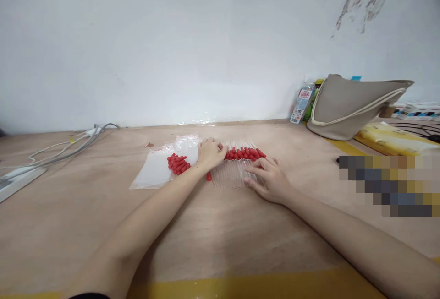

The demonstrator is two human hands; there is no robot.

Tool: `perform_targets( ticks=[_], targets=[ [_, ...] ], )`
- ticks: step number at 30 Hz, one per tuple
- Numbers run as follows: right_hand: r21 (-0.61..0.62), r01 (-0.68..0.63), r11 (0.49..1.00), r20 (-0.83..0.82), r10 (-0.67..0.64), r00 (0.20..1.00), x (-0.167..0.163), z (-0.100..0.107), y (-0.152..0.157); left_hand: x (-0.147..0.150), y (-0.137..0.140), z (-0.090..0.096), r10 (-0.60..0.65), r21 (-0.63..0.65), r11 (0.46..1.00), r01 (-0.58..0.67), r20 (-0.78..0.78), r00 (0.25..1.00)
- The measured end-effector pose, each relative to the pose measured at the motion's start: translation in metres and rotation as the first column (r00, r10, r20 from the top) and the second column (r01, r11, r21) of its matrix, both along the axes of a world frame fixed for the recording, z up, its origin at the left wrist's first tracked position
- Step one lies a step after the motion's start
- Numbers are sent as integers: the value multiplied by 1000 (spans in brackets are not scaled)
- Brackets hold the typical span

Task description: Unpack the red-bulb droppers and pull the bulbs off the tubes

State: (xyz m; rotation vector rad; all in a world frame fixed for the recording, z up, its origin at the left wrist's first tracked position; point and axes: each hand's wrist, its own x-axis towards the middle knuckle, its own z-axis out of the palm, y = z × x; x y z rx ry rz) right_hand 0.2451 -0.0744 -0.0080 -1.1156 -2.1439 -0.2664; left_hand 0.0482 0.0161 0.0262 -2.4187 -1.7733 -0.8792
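Note:
A row of red rubber bulbs [243,153] lies across a bed of thin clear plastic tubes [230,173] on the table; together they look like droppers. At the left end of this row rests my left hand [210,153], its fingers stretched forward and apart, partly covering the tubes. My right hand [270,179] is at the right edge of the tubes, fingers curved and spread, with thumb and forefinger apart. To the left, a pile of red bulbs [178,164] sits on clear plastic bags [151,171]. One single red bulb [208,176] lies just below my left wrist.
A grey drawstring bag [357,106] and a labelled bottle [302,102] stand against the wall at the right. Nearby lies a yellow package [388,139]. Cables [79,145] and a white power strip [22,180] are at the left.

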Motion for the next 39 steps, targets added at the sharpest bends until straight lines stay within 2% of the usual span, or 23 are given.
perform_targets(
  ticks=[3,6,9,12,15,21,30,35,39],
  targets=[
    [15,145,989,-111,-143,984,1,-3,4,-18,-19,1,-30,74,997,26,53,998],
    [42,217,975,-205,-204,957,2,-3,7,-45,-49,0,-208,204,956,211,-39,977],
    [94,144,985,-194,-124,973,-1,-1,5,-68,-77,-5,-310,231,911,342,-163,937],
    [105,30,994,-75,-22,997,-7,3,-3,-77,-92,-14,-331,275,884,377,-200,922],
    [99,-39,994,19,37,999,-14,7,-11,-75,-95,-17,-355,309,859,408,-213,910],
    [74,-147,986,102,139,985,-23,5,-14,-69,-95,-14,-441,331,804,495,-227,868],
    [78,-162,984,92,155,984,-33,6,-14,-64,-98,-14,-435,299,822,485,-219,873],
    [96,-184,978,75,177,981,-37,4,-15,-48,-98,-17,-508,241,796,555,-233,829],
    [101,-212,972,75,205,976,-40,3,-17,-43,-97,-21,-539,257,775,577,-207,816]
  ],
)
